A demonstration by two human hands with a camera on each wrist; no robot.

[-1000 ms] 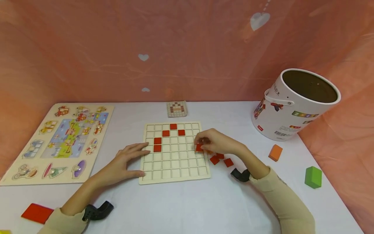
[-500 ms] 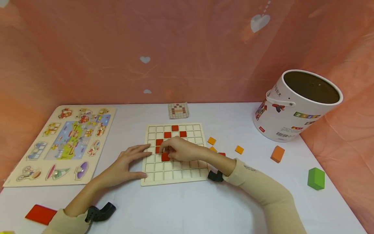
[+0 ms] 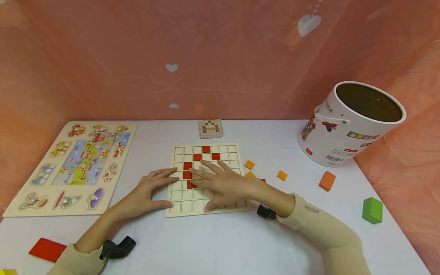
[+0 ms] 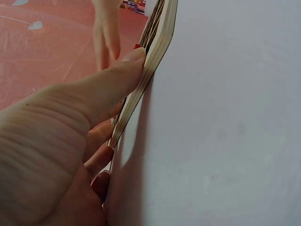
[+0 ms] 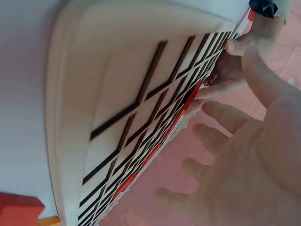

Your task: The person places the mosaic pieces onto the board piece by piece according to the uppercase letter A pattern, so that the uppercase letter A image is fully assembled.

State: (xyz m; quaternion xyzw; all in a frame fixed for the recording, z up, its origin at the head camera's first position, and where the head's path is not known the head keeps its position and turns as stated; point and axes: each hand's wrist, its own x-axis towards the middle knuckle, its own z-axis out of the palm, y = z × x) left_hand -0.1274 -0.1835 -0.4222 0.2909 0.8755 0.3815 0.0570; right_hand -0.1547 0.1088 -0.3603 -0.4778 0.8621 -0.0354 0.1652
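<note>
Both hands lie flat and open, left hand (image 3: 146,193) steadying the board (image 3: 205,178) at nine o'clock, right hand (image 3: 223,185) spread over it, six red tiles (image 3: 187,165) seated, most cells bare, orange tiles (image 3: 249,165) loose at three o'clock.

R hand (image 5: 249,160) fingers spread | over grid board (image 5: 122,94) | red tiles (image 5: 155,150) in slots

Item one: I am looking at a pale wooden grid board (image 3: 206,179), square, lying flat on the white table and facing up, its cells divided by thin ridges. Item two: red square tiles (image 3: 187,170), thin and flat, are sitting in its cells, three near the far edge forming a peak and three more running down a left column.
</note>
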